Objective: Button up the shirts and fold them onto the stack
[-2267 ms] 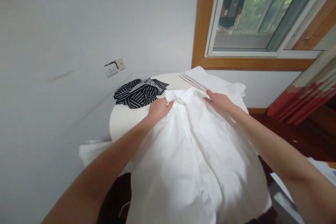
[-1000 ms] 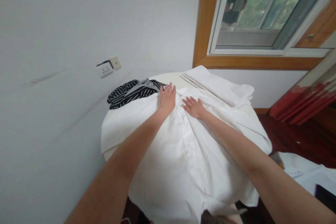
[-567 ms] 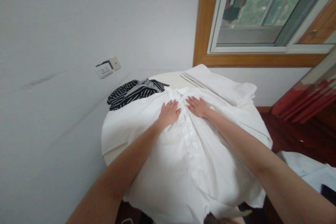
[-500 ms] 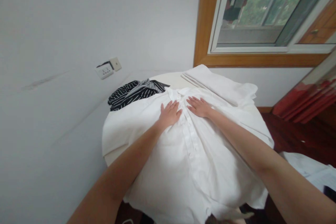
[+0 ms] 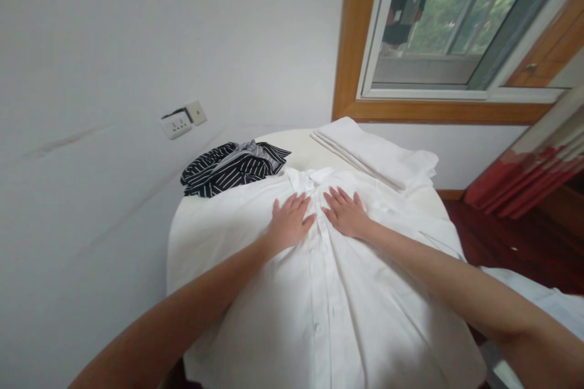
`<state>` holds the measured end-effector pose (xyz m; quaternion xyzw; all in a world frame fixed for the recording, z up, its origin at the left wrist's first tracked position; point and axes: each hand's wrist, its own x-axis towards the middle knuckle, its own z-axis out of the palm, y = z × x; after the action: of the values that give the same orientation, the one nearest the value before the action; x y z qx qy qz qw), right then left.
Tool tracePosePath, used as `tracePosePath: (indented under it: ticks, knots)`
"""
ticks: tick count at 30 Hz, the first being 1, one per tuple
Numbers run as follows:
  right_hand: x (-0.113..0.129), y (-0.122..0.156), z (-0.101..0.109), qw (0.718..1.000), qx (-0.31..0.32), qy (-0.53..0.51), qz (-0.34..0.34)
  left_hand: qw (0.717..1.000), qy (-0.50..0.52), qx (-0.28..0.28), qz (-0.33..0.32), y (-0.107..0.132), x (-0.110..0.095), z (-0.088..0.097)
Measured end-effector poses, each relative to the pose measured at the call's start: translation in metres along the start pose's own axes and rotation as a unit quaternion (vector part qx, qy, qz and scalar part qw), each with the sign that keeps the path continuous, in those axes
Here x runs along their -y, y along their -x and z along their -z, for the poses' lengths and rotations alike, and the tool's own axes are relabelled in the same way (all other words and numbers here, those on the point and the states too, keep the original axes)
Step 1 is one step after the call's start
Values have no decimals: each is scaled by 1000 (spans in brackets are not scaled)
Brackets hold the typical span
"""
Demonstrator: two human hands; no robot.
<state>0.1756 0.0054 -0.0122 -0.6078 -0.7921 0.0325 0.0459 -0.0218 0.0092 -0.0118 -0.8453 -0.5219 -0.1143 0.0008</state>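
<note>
A white button-up shirt (image 5: pixel 292 310) lies spread, front side up, over a round table (image 5: pixel 296 141), its collar toward the far side. My left hand (image 5: pixel 291 222) rests flat on the chest just left of the button placket, fingers stretched out. On the other side of the placket, my right hand (image 5: pixel 345 213) lies flat with its fingers spread. Both palms press on the cloth and neither grips it. The shirt's lower hem runs out of view at the bottom.
Black-and-white striped cloth (image 5: pixel 235 167) is bunched at the table's far left, against the wall. Folded white cloth (image 5: pixel 378 149) lies at the far right. A wall socket (image 5: pixel 177 124), a window (image 5: pixel 451 18) and a red-and-cream curtain (image 5: pixel 515 176) are beyond. White fabric (image 5: pixel 542 292) shows at lower right.
Both hands have slid down the shirt front toward me, away from the collar, staying flat. The shirt has shifted nearer, uncovering more of the striped cloth. The view has moved slightly.
</note>
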Motion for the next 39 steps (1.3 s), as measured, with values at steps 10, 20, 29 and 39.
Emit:
tracePosePath:
  ticks: [10, 20, 29, 39]
  knots:
    - [-9, -43, 15, 994, -106, 33, -3, 992, -61, -113, -9, -48, 18, -7]
    - [-7, -13, -26, 995, -98, 23, 24, 997, -48, -5, 66, -39, 12, -23]
    - [-22, -25, -10, 997, -79, -18, 8, 995, -40, -73, 58, -41, 11, -17]
    - [-9, -9, -7, 999, -49, 2, -2, 975, 36, -23, -217, -112, 3, -4]
